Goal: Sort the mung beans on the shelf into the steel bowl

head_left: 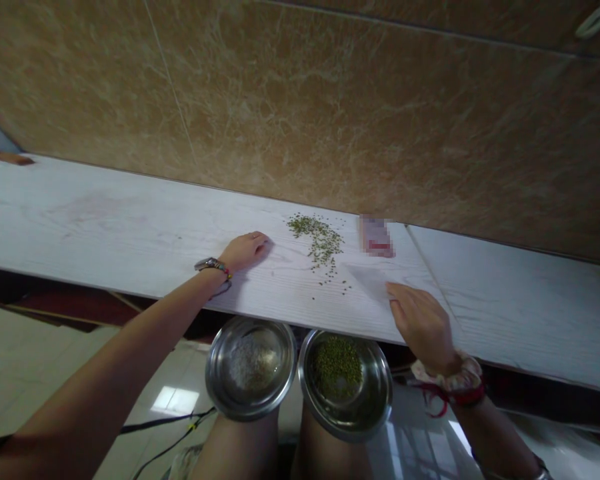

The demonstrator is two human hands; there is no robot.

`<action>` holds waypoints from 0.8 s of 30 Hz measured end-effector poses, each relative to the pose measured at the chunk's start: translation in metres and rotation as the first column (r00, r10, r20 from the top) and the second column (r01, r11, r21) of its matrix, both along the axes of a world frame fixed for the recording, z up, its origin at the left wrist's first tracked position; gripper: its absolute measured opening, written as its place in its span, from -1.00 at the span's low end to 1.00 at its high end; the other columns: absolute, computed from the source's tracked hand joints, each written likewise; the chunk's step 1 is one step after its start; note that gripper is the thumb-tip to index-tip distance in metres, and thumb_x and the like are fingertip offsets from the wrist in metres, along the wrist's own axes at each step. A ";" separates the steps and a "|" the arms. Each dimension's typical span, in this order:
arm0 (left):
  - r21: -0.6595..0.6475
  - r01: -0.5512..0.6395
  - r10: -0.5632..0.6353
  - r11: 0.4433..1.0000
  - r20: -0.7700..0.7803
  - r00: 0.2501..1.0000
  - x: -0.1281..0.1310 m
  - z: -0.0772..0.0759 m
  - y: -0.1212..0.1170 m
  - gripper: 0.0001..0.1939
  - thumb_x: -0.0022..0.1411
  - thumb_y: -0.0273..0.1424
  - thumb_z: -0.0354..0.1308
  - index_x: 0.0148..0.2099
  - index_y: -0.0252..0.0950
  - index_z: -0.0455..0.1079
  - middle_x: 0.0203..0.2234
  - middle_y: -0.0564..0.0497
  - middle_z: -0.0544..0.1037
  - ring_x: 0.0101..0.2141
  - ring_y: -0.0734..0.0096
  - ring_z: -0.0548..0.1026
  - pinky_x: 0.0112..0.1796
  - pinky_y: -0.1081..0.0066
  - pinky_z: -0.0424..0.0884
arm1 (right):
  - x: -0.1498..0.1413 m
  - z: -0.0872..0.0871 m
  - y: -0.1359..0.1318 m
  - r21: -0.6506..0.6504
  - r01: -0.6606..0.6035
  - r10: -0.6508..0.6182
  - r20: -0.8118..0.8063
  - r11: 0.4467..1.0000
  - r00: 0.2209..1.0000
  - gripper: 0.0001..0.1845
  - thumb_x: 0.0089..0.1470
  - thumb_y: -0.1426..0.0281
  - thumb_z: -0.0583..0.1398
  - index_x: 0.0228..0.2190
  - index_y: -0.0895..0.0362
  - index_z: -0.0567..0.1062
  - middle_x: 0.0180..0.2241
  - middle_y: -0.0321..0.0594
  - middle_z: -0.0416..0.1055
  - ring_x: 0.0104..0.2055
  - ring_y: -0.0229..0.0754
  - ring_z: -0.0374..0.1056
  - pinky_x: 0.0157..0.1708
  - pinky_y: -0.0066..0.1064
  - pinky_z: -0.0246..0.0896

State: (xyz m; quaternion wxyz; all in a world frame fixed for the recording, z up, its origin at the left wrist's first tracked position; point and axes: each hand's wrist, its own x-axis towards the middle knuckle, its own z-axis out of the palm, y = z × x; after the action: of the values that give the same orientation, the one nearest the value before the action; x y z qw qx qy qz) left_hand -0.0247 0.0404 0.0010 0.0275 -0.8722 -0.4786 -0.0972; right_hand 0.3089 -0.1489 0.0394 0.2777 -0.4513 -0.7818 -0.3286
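A scatter of small green beans (319,241) lies on a white wood-grain tabletop (105,227). My left hand (244,251) rests on the table just left of the beans, fingers curled down and holding nothing I can see. My right hand (420,321) lies at the table's near edge, right of the beans, its fingers pressed on a thin white sheet of paper (373,280). Two steel bowls sit on my knees below the edge: the left bowl (250,368) holds pale grains, the right bowl (346,383) holds green beans.
A small blurred pink-and-red object (376,236) lies by the wall behind the beans. A brown marbled tile wall (330,100) rises behind the table. A seam (430,267) splits the tabletop on the right. Black cables (170,427) run over the tiled floor.
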 end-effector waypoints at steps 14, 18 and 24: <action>-0.135 -0.035 0.029 0.990 -0.046 0.999 0.010 -0.006 -0.040 -0.45 0.28 -0.15 -0.09 0.24 -0.30 0.11 0.25 -0.19 0.07 0.22 -0.03 0.01 0.13 0.00 -0.02 | -0.010 0.002 -0.017 -0.138 -0.062 0.073 0.076 0.989 0.994 -0.72 0.11 0.59 -0.01 -0.27 0.17 0.47 -0.33 -0.14 0.53 -0.26 -0.18 0.42 -0.21 -0.31 0.26; -0.106 -0.020 0.015 0.994 -0.046 0.999 0.009 -0.006 -0.047 -0.47 0.29 -0.13 -0.12 0.23 -0.24 0.13 0.24 -0.14 0.10 0.22 0.03 0.04 0.12 0.02 0.01 | -0.007 0.006 -0.019 -0.101 -0.049 0.057 0.072 0.994 0.996 -0.73 0.10 0.61 0.01 -0.25 0.18 0.46 -0.31 -0.13 0.53 -0.24 -0.18 0.41 -0.20 -0.32 0.25; -0.124 -0.058 0.056 0.991 -0.022 0.998 0.012 -0.003 -0.047 -0.47 0.27 -0.14 -0.10 0.21 -0.26 0.17 0.23 -0.13 0.13 0.21 0.05 0.06 0.13 0.05 0.02 | -0.005 0.008 -0.002 -0.102 0.013 0.002 0.146 0.995 0.989 -0.71 0.08 0.63 0.00 -0.27 0.18 0.46 -0.36 -0.15 0.52 -0.29 -0.18 0.39 -0.28 -0.33 0.22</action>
State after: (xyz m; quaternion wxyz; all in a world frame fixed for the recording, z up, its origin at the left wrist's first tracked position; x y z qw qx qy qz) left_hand -0.0132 -0.0070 -0.0018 -0.0198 -0.8589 -0.5083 -0.0584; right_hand 0.3040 -0.1514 0.0473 0.1956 -0.4418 -0.8146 -0.3209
